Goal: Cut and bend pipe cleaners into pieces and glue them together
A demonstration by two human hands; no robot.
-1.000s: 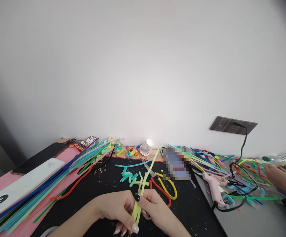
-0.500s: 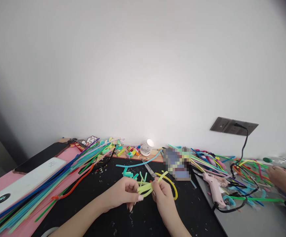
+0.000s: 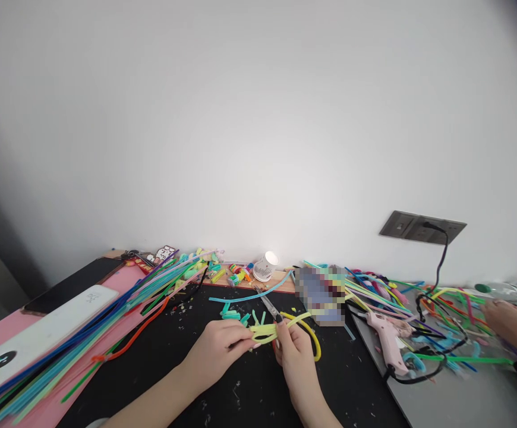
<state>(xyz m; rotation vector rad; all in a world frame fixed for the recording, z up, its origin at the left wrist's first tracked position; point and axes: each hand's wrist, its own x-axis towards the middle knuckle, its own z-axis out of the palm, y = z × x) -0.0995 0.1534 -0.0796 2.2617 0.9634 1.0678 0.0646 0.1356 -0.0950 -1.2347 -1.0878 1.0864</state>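
Note:
Between my two hands is a bent bundle of pale yellow-green pipe cleaners (image 3: 264, 333). My left hand (image 3: 224, 351) pinches its left end between thumb and fingers. Closed around the right end is my right hand (image 3: 295, 352), with one loose tip sticking out past it to the upper right. Just beyond my right hand lie scissors (image 3: 271, 308), blades pointing away; yellow handle-like loop (image 3: 314, 339) curves beside the hand, partly hidden. Short teal pipe cleaner pieces (image 3: 234, 314) and a long light-blue pipe cleaner (image 3: 254, 295) rest on the black mat (image 3: 236, 395).
A paper cup (image 3: 266, 266) stands by the wall. Long pipe cleaners (image 3: 107, 333) and a white power bank (image 3: 49, 333) lie left. At right are a blurred-out phone-like item (image 3: 321, 297), a pink glue gun (image 3: 387, 342) with its cord, a bottle (image 3: 503, 291) and another person's hand (image 3: 506, 321).
My left fingers have closed more tightly on the bundle's left end and moved slightly. The bundle sits a little higher, its loose tip shifted right.

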